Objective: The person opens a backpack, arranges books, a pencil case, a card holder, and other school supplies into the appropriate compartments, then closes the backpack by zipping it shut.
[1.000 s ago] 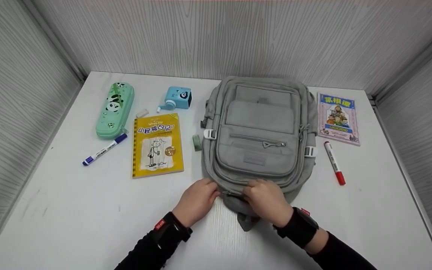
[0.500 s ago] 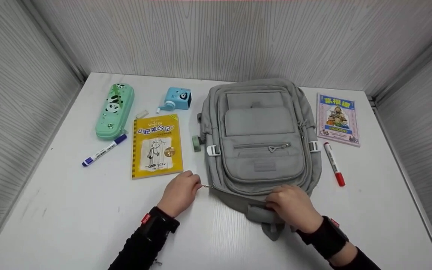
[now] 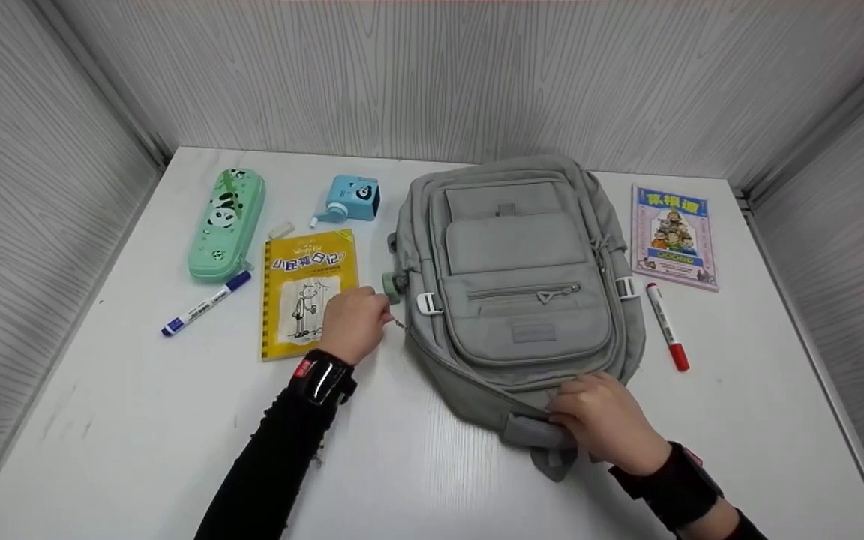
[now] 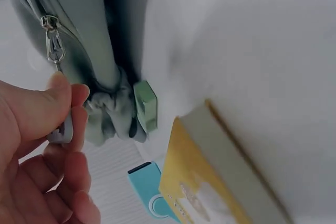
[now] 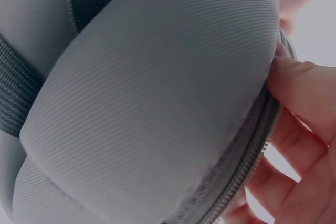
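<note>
A grey backpack point(image 3: 529, 247) lies on its back, its top end with the carry handle point(image 3: 533, 431) toward me. My left hand point(image 3: 355, 322) is at its left side, over the edge of a yellow book point(image 3: 282, 300). Thumb and forefinger pinch the metal zipper pull point(image 4: 55, 48), which is drawn taut from its slider point(image 4: 50, 22). Beside the handle, my right hand point(image 3: 604, 420) grips the backpack's edge, with the thumb by the zipper teeth point(image 5: 247, 156). Some of its fingers are hidden under the fabric.
Left of the backpack lie a green panda pencil case point(image 3: 228, 225), a blue marker point(image 3: 207, 304), a blue pencil sharpener point(image 3: 353, 199), a white eraser point(image 3: 280, 229) and a small green block point(image 3: 391, 287). A pink book point(image 3: 674, 236) and red-capped marker point(image 3: 667, 326) lie on the right.
My left hand has pulled the zipper slider left round the corner, then up the backpack's left side. The backpack has turned a little, and my right hand has shifted right and toward me.
</note>
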`<state>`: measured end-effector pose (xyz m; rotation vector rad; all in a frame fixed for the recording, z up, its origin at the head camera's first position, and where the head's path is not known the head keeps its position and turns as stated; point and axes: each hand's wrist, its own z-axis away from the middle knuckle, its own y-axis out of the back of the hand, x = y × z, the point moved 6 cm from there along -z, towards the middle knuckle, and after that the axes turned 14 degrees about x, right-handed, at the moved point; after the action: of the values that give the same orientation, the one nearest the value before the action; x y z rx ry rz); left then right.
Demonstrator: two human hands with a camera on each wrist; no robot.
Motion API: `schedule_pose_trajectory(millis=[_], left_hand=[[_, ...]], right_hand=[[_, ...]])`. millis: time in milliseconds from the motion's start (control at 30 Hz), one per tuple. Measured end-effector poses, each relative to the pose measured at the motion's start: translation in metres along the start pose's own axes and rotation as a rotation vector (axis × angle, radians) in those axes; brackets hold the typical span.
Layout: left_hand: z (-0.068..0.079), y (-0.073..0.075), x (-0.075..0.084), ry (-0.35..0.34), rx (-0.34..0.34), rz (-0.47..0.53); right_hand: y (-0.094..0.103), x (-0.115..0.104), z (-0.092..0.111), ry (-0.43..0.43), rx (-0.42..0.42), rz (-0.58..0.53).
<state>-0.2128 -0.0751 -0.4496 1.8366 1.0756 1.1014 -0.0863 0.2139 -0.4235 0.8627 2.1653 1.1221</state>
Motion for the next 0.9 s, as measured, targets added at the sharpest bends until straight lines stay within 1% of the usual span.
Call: schedule_pose_trajectory(millis=[133,200,300,400,533,600,700,800,833,900], left_hand=[[-0.021,-0.007,-0.001,-0.006,-0.04,-0.117],[-0.029,-0.009,0.0,-0.007,-0.042,-0.162],[-0.037,-0.013,0.002,0.006,-0.013,-0.21],[-0.042,-0.017,0.002,0.063,0.03,-0.23],[-0.042,-0.021,0.001,0.149,0.032,-0.219],[-0.04,-0.022,0.0,0.173,0.021,-0.206],[-0.035,-0.024,-0.002,0.18,0.024,-0.172],[-0.029,-0.023,-0.004,0.168,0.021,-0.129],[-0.028,-0.023,-0.004,0.169,0.011,-0.112],[-0.024,-0.022,-0.007,0.192,-0.028,-0.067]], right_hand=[[0.0,0.001,0.003,0.015,-0.004,-0.028],[0.0,0.002,0.004,0.025,0.002,-0.038],[0.001,0.002,0.006,0.035,0.015,-0.047],[0.001,0.002,0.006,0.038,0.017,-0.05],[0.001,0.001,0.004,0.031,-0.001,-0.056],[0.001,0.001,0.004,0.008,-0.022,-0.072],[0.0,0.001,0.003,-0.037,-0.066,-0.109],[-0.001,0.002,0.001,-0.078,-0.12,-0.139],[-0.001,0.003,0.0,-0.087,-0.138,-0.145],[-0.001,0.004,-0.002,-0.102,-0.17,-0.15]])
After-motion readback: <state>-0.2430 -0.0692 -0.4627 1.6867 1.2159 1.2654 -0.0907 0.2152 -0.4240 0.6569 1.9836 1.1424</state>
